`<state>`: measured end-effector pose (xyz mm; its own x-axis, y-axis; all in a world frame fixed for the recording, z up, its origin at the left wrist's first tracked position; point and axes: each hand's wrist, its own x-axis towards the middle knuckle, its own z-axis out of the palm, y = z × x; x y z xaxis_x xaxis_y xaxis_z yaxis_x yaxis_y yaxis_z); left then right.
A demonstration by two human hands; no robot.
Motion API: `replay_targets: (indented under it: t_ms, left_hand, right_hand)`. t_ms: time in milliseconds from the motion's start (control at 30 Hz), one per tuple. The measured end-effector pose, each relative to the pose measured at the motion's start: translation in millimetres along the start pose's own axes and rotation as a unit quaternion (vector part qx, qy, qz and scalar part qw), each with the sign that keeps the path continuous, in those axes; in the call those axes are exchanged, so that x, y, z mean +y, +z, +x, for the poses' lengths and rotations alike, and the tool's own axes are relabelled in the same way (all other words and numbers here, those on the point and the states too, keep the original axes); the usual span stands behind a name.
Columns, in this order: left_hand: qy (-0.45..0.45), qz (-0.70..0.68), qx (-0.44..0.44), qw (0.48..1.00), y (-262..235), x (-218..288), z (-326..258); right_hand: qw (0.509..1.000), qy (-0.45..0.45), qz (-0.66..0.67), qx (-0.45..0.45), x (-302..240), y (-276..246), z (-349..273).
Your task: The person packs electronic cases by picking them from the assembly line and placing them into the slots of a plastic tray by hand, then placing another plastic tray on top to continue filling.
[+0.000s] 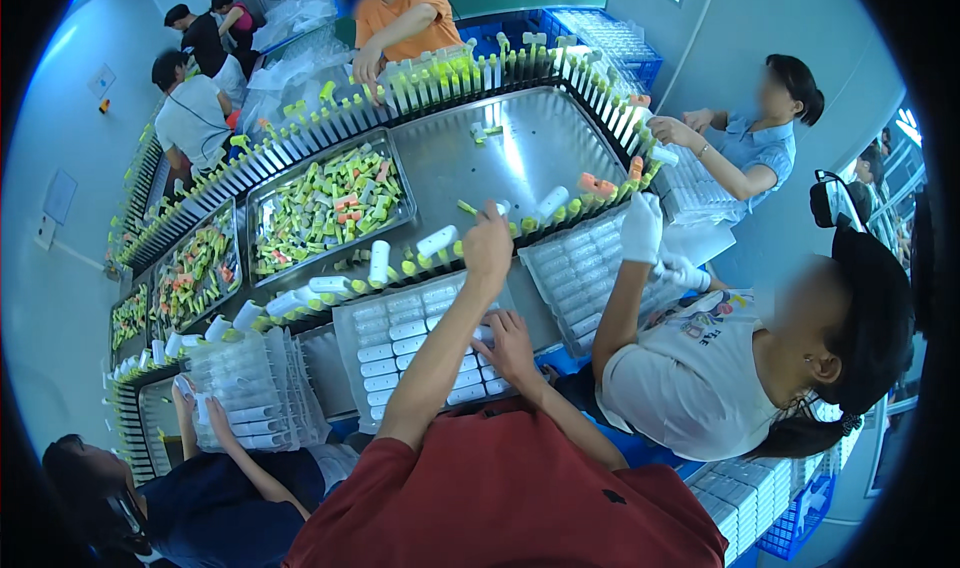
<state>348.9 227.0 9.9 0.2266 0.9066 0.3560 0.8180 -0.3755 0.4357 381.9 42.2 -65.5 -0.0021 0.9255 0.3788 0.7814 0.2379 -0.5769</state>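
My left hand [487, 246] reaches over the rail of yellow-green pegs, fingers pinched together. A bit of white shows by the fingertips, but I cannot make out what they hold. A yellow-green stick piece [466, 207] is just left of them. My right hand [510, 346] is low over a clear blister tray [362, 320], thumb and fingers closed around a white oblong plastic casing [483, 335]. Rows of similar white casings [408, 345] fill part of that tray; my left forearm hides some. More white casings [437, 241] stand or lean along the peg rail.
Beyond the rail is a metal tray [440, 133], beside another heaped with yellow-green and orange pieces [325, 203]. A black slatted rack [290, 133] curves around. Co-workers sit close: a white-gloved hand [640, 228] at right, hands at stacked blister trays [250, 388] at left.
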Motion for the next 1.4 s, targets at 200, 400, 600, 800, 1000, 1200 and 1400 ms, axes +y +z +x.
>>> replay_targets:
  t_ms: [200, 400, 600, 800, 1000, 1200, 1400]
  left_hand:
    - [0.028, 0.049, -0.036, 0.998, -21.5, -50.7, -10.2]
    - [-0.001, 0.148, 0.017, 0.989, -30.3, -78.0, -12.2]
    - [0.08, 0.16, 0.068, 0.982, -70.0, -112.2, -45.1]
    - [-0.059, 0.049, 0.072, 0.994, -64.6, -143.3, -161.3]
    - [-0.142, -0.02, 0.064, 0.988, -99.3, -139.3, -254.6]
    - [-0.09, 0.034, 0.053, 0.994, -98.5, -153.1, -264.9]
    - [-0.112, 0.006, 0.043, 0.993, -105.1, -148.5, -242.5]
  right_hand:
    - [1.0, -0.023, -0.012, 0.01, 3.2, 0.4, 1.6]
    - [0.999, -0.033, -0.001, 0.003, -5.9, 0.2, 8.4]
    - [0.957, 0.122, 0.23, 0.126, -2.3, 0.9, 41.0]
    - [0.856, 0.282, 0.392, 0.185, 23.2, 6.0, 128.3]
    - [0.931, 0.224, 0.158, 0.24, 28.5, -10.4, 180.8]
    - [0.996, 0.031, -0.073, 0.049, -26.6, 6.7, 222.6]
    - [0.969, -0.037, -0.235, -0.064, -35.0, 69.8, 215.1]
